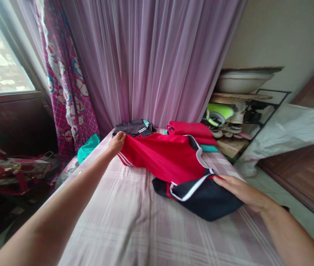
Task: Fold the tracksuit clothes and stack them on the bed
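A red and black shirt with white trim (165,153) is stretched sideways above and across the plaid-covered surface (112,221). My left hand (117,143) is closed on its red end, close to a white-striped edge. Farther right, my right hand (233,188) pinches the shirt near the shoulder, where black cloth with a white stripe folds over and hangs down. Some of the right fingers are hidden behind the fabric. Just beyond my left hand lies a dark crumpled garment (130,128) with white stripes. Folded red clothes (191,129) are stacked behind the shirt, with a teal piece underneath.
Purple curtains (157,62) hang along the far edge. A teal cloth (88,148) lies at the left, below a patterned curtain (65,85). On the right stand a rack (275,107) with shoes and a basin (242,81), and a white plastic bag (292,129).
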Available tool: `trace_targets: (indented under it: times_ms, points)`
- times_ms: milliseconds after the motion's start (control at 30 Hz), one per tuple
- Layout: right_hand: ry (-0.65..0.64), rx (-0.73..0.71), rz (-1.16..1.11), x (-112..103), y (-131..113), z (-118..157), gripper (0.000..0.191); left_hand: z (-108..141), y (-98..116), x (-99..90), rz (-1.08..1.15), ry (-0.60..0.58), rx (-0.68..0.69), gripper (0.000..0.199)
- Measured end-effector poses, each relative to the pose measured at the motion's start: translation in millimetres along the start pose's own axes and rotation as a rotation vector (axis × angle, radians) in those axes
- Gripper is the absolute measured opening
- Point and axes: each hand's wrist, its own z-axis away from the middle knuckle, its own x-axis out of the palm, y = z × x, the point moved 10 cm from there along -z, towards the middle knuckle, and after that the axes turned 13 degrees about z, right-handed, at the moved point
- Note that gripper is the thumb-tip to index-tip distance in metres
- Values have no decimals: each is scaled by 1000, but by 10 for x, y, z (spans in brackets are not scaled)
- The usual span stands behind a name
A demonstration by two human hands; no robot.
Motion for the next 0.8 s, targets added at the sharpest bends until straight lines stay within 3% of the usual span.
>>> trace_targets:
  times_ms: [67, 167, 267, 400, 467, 533, 633, 800]
  points:
    - [-152, -35, 108, 86, -79, 161, 58, 28, 214, -15, -101, -98, 69, 26]
    - [-177, -82, 270, 79, -129, 179, 60, 238, 367, 114, -259, -279, 132, 18]
    - [-20, -39, 365, -49, 26, -25, 58, 593, 345, 260, -372, -377, 159, 12]
    - [156, -47, 547, -135, 314, -252, 47, 1095, 168, 383, -454, -447, 167, 20]
    - [229, 41, 689, -168, 530, -297, 40, 1302, 48, 401, -474, -488, 155, 21]
    - [306, 168, 833, -194, 732, -300, 48, 1467, -60, 403, -480, -528, 141, 22]
    - [401, 253, 986, -152, 874, -300, 67, 1642, -157, 419, -468, -571, 120, 25]
    - [494, 159, 944, -164, 984, -357, 46, 1674, -213, 373, -464, -497, 64, 30]
